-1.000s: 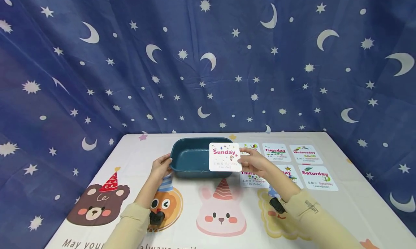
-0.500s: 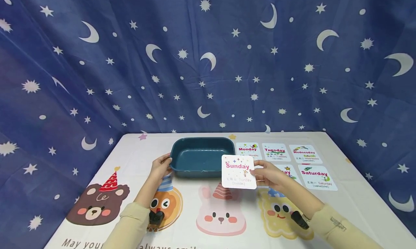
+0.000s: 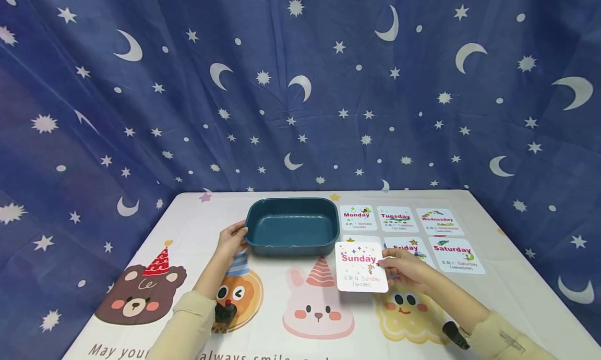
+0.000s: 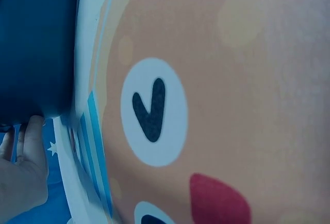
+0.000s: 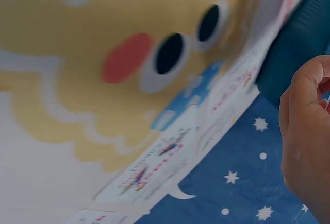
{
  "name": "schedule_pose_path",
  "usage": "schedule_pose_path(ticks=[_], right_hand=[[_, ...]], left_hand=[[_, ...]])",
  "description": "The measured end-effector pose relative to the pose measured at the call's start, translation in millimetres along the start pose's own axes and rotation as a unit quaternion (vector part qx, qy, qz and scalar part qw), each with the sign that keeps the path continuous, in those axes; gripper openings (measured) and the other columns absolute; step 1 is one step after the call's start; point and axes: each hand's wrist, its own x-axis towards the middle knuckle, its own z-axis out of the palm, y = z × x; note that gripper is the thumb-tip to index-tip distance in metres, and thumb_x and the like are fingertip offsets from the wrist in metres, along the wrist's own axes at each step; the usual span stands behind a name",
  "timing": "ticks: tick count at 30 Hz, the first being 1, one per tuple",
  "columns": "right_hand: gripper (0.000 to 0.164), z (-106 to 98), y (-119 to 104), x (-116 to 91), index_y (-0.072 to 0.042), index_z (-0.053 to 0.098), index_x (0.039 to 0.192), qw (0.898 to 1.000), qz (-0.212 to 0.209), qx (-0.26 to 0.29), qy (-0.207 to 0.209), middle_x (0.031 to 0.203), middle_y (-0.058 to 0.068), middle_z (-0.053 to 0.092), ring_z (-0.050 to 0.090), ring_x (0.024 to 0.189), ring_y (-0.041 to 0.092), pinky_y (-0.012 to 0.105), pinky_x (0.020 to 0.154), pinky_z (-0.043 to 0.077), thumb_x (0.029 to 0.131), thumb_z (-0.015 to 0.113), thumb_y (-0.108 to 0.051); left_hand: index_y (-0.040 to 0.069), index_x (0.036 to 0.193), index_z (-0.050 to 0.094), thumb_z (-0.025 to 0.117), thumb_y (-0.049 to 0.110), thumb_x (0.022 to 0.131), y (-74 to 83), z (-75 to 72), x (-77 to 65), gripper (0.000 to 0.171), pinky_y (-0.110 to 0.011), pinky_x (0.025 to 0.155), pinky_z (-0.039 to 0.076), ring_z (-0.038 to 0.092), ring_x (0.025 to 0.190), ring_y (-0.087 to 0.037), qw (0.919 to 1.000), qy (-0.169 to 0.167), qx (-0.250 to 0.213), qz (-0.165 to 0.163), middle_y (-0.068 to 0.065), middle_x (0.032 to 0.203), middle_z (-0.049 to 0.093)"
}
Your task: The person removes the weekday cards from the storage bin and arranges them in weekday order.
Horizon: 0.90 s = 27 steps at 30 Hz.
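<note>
My right hand pinches the right edge of a white "Sunday" card, which hangs above the tablecloth in front of the other cards. At the left end of a dark teal plastic basin, my left hand holds the rim. Fingers touch the basin's wall in the left wrist view; the thumb is hidden there. Nothing lies inside the basin. The right wrist view catches my right hand at its edge, with the basin beyond it.
Right of the basin lie two rows of day cards: Monday, Tuesday and Wednesday behind, Friday and Saturday in front. The Sunday card mostly covers another. A starry blue curtain hangs behind the white printed tablecloth.
My right hand has carried the Sunday card from above the basin's right end toward me and to the right, uncovering the Monday card. My left hand stays at the basin's rim.
</note>
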Motion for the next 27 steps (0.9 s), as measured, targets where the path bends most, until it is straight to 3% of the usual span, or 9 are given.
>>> schedule_pose_path(ticks=[10,17,22,27], right_hand=[[0.017,-9.6,27.0,-8.6,0.002,0.046,0.105,1.000,0.003,-0.002,-0.022,0.078,-0.003,0.064,0.057,0.064,0.006,0.018,0.059,0.051,0.092,0.050,-0.009],[0.017,-12.6,42.4,-7.5,0.006,0.046,0.104,0.999,-0.019,-0.013,-0.049,0.078,-0.002,0.064,0.059,0.064,0.007,0.019,0.059,0.053,0.093,0.051,-0.006],[0.028,-9.2,49.4,-9.4,0.011,0.040,0.109,0.998,-0.031,-0.061,-0.004,0.071,-0.002,0.058,0.057,0.056,0.007,0.018,0.052,0.052,0.088,0.056,0.000],[0.043,-4.8,53.6,-10.0,0.013,0.036,0.115,0.984,-0.065,-0.157,0.056,0.064,0.001,0.050,0.053,0.049,0.010,0.018,0.046,0.048,0.082,0.062,0.004]], left_hand=[[-0.001,0.138,0.043,0.045,0.012,0.098,-0.7,-1.2,-0.7,0.041,-0.020,0.070,0.054,0.062,0.085,-0.012,1.0000,0.000,0.003,-0.009,-0.027,0.134,0.049],[-0.001,0.137,0.044,0.046,0.012,0.098,-0.1,-0.7,-0.8,0.041,-0.021,0.071,0.055,0.062,0.083,-0.011,1.0000,0.002,0.006,-0.006,-0.027,0.132,0.050],[-0.001,0.137,0.044,0.045,0.011,0.098,-0.7,-0.5,0.1,0.041,-0.017,0.065,0.053,0.061,0.077,-0.007,1.0000,0.001,-0.001,-0.007,-0.027,0.132,0.050],[-0.001,0.138,0.043,0.045,0.011,0.098,0.1,-0.5,0.0,0.042,-0.018,0.068,0.054,0.061,0.079,-0.008,1.0000,0.002,0.000,-0.007,-0.027,0.133,0.049]])
